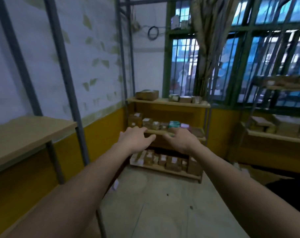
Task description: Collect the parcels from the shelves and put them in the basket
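A wooden shelf unit [168,102] stands against the far wall under the window. Brown cardboard parcels with white labels sit on its three levels: one large box [147,95] on top, several on the middle shelf [146,122], several on the bottom shelf [171,163]. My left hand [137,139] and my right hand [181,139] are stretched out ahead of me, fingers loosely spread, holding nothing. Both hands appear in front of the middle shelf, still at a distance from it. No basket is in view.
A wooden table [25,134] with metal posts [63,74] stands close on my left. Another shelf [276,134] with parcels stands on the right under barred windows. A small white scrap [115,184] lies on the concrete floor between me and the shelves.
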